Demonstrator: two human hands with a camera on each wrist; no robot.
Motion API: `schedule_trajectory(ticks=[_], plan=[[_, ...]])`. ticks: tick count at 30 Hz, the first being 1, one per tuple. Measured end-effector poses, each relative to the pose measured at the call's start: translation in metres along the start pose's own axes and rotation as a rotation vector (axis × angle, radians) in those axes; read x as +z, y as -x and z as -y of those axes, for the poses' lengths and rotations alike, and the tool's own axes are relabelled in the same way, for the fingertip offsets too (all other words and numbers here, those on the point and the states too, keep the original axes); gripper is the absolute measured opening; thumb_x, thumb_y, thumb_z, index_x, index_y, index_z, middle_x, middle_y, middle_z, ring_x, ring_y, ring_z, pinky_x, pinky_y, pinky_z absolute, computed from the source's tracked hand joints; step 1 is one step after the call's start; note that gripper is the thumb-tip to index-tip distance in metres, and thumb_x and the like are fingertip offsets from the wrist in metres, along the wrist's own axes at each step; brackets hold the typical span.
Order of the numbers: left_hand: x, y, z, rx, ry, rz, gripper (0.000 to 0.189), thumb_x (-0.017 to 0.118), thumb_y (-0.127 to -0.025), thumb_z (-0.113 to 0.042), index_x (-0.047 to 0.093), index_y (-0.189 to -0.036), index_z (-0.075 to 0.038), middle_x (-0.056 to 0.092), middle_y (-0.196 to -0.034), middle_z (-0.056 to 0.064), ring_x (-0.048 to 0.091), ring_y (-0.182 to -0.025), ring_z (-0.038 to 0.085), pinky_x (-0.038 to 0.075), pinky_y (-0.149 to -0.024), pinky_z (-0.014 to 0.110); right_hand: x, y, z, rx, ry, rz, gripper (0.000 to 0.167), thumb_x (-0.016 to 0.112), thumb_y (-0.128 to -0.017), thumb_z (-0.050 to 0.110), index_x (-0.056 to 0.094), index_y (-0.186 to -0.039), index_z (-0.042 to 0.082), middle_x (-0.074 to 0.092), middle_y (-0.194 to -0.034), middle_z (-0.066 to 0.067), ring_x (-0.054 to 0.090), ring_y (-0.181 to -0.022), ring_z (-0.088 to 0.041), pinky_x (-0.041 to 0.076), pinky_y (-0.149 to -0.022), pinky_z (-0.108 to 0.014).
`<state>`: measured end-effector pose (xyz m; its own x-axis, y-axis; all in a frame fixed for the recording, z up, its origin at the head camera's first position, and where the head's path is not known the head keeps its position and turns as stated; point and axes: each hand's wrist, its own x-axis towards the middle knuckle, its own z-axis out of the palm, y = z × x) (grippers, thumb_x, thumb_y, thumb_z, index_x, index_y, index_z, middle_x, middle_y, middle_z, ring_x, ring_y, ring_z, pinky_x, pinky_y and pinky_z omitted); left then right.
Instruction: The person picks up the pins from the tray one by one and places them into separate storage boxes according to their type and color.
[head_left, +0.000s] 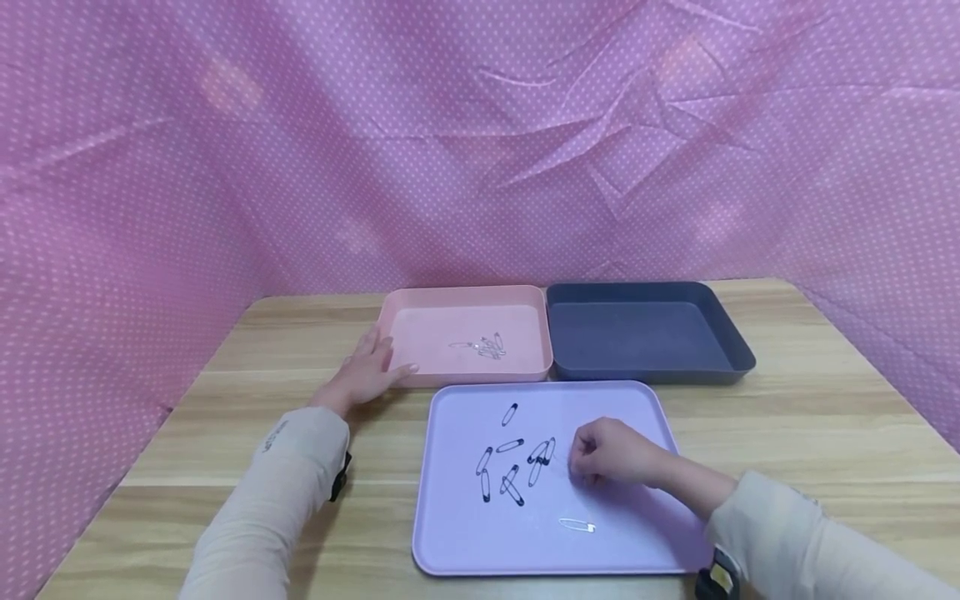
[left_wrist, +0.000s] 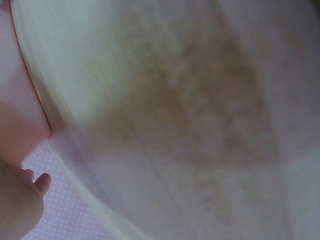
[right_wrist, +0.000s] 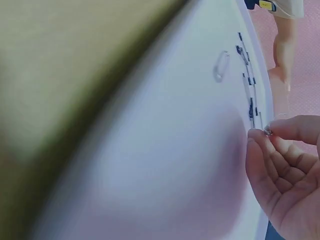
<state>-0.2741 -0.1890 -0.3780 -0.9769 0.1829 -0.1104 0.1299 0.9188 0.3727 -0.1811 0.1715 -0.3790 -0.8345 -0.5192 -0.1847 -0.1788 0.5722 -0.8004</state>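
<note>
My right hand is over the right half of a lavender tray, thumb and index finger pinching a safety pin; only its small metal end shows clearly. Left of that hand lie several black-headed safety pins, a few overlapping. One silver safety pin lies nearer the tray's front edge. My left hand rests at the front left corner of a pink tray, its fingers extended along the side and thumb at the front rim. Several silver safety pins lie clustered inside the pink tray.
A dark blue-grey tray stands beside the pink one, behind the lavender tray. All are on a wood-grain table. Pink dotted cloth hangs behind and along the sides.
</note>
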Motion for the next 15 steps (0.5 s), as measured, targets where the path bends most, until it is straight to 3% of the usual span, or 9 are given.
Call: schedule_trajectory(ticks=[15], plan=[[0.002,-0.004,0.003,0.009,-0.045,-0.009,0.087,0.035,-0.081,-0.061,0.007,-0.137,0.0,-0.007,-0.141,0.018,-0.005,-0.128,0.032,0.008,-0.098,0.054,-0.013,-0.034,0.016,-0.055,-0.072,-0.131,0.009,0.051,-0.076,-0.002,0.058,-0.074,0.002,0.052,-0.059,-0.002,0.048,-0.057,-0.015,0.043,-0.054,-0.028]])
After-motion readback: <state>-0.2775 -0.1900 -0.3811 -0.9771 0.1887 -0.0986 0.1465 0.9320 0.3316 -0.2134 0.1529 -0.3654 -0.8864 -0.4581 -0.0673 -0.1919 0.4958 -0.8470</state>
